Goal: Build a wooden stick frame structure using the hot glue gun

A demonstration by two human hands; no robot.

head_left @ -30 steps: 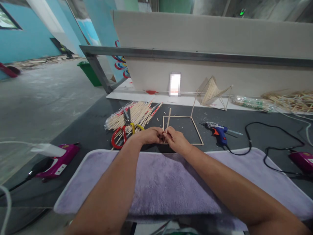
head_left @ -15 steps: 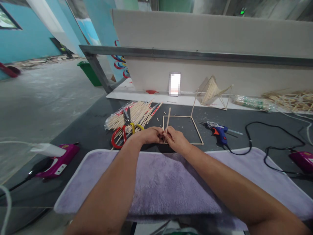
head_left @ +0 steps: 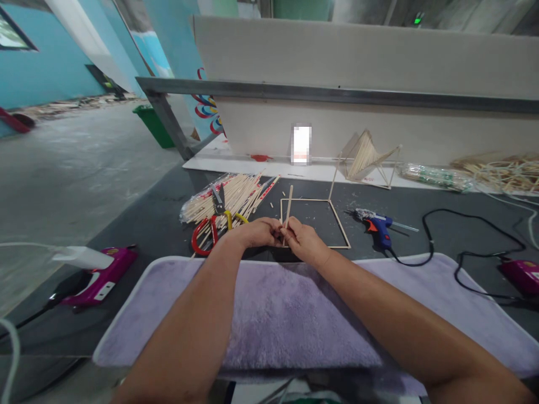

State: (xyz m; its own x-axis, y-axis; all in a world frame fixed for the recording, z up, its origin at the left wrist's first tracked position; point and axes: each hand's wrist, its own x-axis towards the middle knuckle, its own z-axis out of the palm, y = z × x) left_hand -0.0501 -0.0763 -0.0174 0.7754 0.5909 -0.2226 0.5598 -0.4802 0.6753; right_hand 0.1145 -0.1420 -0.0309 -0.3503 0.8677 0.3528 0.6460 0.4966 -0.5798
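Working at the near left corner of a square stick frame (head_left: 339, 224), the person has both hands drawn together there. From where I stand, the frame's four sides look joined, and one upright stick (head_left: 334, 178) rises from its far right corner. A second one, the held stick (head_left: 289, 205), stands nearly upright at that near left corner, leaning a little; whether its foot is fixed, the fingers hide from me. The frame's far left and near right corners carry no upright, so I'd call the piece part-built.

The right hand (head_left: 301, 235) pinches the held stick low down, thumb against fingers. The left hand (head_left: 265, 233) is bunched just outside the frame's left side, fingertips meeting the right hand's; I can't tell what it grips. Both forearms slant inward over the towel (head_left: 295, 303) on the frame's near side, wrists low. The glue gun (head_left: 381, 227) lies to the frame's right, with nobody touching it, and the scissors (head_left: 219, 209) rest to its left.
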